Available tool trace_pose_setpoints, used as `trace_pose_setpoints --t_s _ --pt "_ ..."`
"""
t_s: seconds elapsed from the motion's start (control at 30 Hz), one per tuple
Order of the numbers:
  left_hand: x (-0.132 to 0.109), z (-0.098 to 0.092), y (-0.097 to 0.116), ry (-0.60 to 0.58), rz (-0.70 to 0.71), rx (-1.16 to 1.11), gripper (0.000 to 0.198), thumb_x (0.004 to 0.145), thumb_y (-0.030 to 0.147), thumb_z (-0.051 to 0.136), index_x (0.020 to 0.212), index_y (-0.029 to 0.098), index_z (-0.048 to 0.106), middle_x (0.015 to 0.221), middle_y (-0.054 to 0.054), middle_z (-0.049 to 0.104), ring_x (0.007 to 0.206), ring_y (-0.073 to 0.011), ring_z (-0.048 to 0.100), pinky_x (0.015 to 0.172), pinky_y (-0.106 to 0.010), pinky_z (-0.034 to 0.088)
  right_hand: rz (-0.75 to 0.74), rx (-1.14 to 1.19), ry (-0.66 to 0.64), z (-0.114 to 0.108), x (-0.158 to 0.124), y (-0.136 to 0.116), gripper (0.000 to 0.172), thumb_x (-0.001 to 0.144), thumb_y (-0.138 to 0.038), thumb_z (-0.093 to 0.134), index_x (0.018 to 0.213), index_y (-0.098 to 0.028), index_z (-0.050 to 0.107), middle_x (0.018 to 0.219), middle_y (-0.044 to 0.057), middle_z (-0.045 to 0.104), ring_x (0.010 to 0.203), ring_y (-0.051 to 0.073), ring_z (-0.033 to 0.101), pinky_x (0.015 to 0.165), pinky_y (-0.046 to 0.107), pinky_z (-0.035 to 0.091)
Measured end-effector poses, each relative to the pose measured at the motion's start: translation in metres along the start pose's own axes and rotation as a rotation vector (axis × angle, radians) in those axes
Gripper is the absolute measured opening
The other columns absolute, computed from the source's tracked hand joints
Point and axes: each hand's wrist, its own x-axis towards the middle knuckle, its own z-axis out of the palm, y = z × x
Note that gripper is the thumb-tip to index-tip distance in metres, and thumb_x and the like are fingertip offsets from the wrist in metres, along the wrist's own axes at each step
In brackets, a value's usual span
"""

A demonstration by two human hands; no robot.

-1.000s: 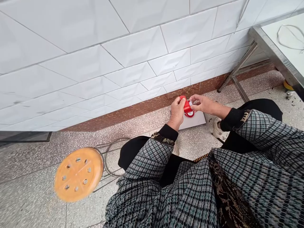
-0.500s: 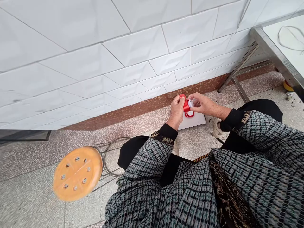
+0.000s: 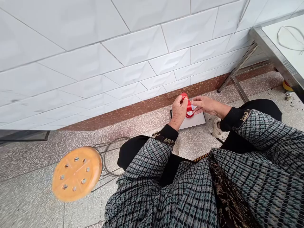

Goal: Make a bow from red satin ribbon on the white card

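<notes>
A white tiled wall (image 3: 134, 52) rises in front of the person, above a speckled floor (image 3: 83, 209). A metal-framed counter (image 3: 273, 50) stands to the right, and an orange-topped stool (image 3: 77, 174) is on the left, near the person's left knee. Between the knees and the wall, a white panel (image 3: 193, 122) lies on the floor, partly covered from view by the hands.

Both forearms reach forward and converge over the panel. The left hand (image 3: 179, 110) points away from the body, its fingers curled and its thumb laid along a red item (image 3: 185, 97); it grips this item firmly. The right hand (image 3: 203, 106) comes in from the side, roughly level, with thumb and forefinger extended towards the item and the palm hidden.

The red item is located between the two hands, in the left grasp, just beside the right fingertips. A red ring with a white centre (image 3: 190, 114) shows directly below it; whether the two are joined cannot be told. A small pale piece (image 3: 192, 107) sits at the right fingertips; whether it is pinched or merely touched cannot be determined.
</notes>
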Motion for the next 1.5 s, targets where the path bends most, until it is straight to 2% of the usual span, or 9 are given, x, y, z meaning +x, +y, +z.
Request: trace_pose_setpoints --t_s 0.23,0.5,0.67,0.8,0.93,1.03,1.17,1.27,1.5 --pt "0.001 0.005 -0.002 0.026 -0.268 -0.385 0.012 0.087 0.023 0.065 0.076 0.019 0.063 0.074 0.0 0.06 0.066 -0.0112 0.051 0.065 -0.026 0.045 -0.267 -0.248 0.036 -0.004 0.012 0.014 0.02 0.086 -0.014 0.071 0.098 -0.022 0.057 0.091 0.002 0.067 0.064 0.013 0.065 0.059 0.03 0.059" --pt "0.003 0.001 0.001 -0.027 -0.444 -0.548 0.004 0.085 0.022 0.067 0.086 0.019 0.065 0.081 0.0 0.063 0.07 -0.0111 0.057 0.068 -0.025 0.048 -0.525 -0.616 0.054 -0.009 0.007 0.011 0.036 0.076 -0.019 0.073 0.109 -0.019 0.059 0.094 0.001 0.065 0.071 0.013 0.059 0.063 0.027 0.049" --pt "0.004 0.003 0.0 -0.032 -0.419 -0.553 0.007 0.087 0.022 0.067 0.084 0.019 0.062 0.078 0.001 0.061 0.067 -0.0098 0.055 0.068 -0.025 0.048 -0.621 -0.715 0.092 -0.007 0.007 0.011 0.042 0.073 -0.013 0.074 0.111 -0.018 0.059 0.1 0.002 0.064 0.069 0.012 0.057 0.07 0.03 0.051" --pt "0.003 0.005 0.0 0.03 -0.286 -0.435 0.009 0.09 0.022 0.064 0.081 0.02 0.062 0.076 0.001 0.06 0.068 -0.0109 0.052 0.065 -0.024 0.046 -0.485 -0.487 0.08 -0.008 0.01 0.013 0.043 0.078 -0.023 0.079 0.115 -0.02 0.057 0.112 0.006 0.064 0.072 0.013 0.062 0.068 0.031 0.059" --pt "0.001 0.004 0.0 0.039 -0.145 -0.259 0.013 0.091 0.022 0.063 0.078 0.021 0.063 0.075 0.001 0.06 0.07 -0.0127 0.051 0.069 -0.027 0.043 -0.162 -0.133 -0.008 -0.008 0.011 0.012 0.026 0.096 -0.04 0.069 0.107 -0.02 0.057 0.101 0.011 0.069 0.074 0.018 0.071 0.063 0.035 0.064" --pt "-0.002 0.002 0.003 0.043 -0.079 -0.177 0.011 0.09 0.022 0.065 0.079 0.021 0.065 0.077 0.0 0.062 0.073 -0.0141 0.052 0.074 -0.029 0.043 -0.056 -0.039 -0.025 -0.007 0.011 0.011 0.024 0.096 -0.039 0.072 0.1 -0.02 0.058 0.097 0.011 0.071 0.072 0.018 0.071 0.063 0.033 0.064" --pt "-0.003 0.003 0.004 0.024 -0.088 -0.192 0.012 0.09 0.024 0.066 0.078 0.021 0.065 0.077 0.0 0.062 0.075 -0.0147 0.051 0.074 -0.029 0.044 -0.093 -0.058 -0.011 -0.008 0.014 0.012 0.021 0.094 -0.034 0.074 0.098 -0.021 0.057 0.09 0.008 0.069 0.07 0.016 0.069 0.062 0.031 0.064" --pt "-0.002 0.006 0.002 0.021 -0.169 -0.3 0.014 0.091 0.024 0.063 0.077 0.021 0.061 0.075 0.0 0.059 0.07 -0.0128 0.05 0.07 -0.027 0.045 -0.19 -0.128 0.004 -0.009 0.016 0.015 0.019 0.091 -0.028 0.075 0.095 -0.021 0.057 0.087 0.006 0.066 0.067 0.015 0.066 0.058 0.031 0.063" --pt "0.0 0.007 0.003 0.043 -0.302 -0.461 0.013 0.09 0.022 0.064 0.079 0.019 0.061 0.074 0.002 0.056 0.065 -0.0097 0.047 0.064 -0.024 0.042 -0.305 -0.26 0.091 -0.005 0.017 0.018 0.024 0.082 -0.015 0.071 0.097 -0.022 0.054 0.095 0.003 0.064 0.062 0.012 0.064 0.057 0.03 0.06"
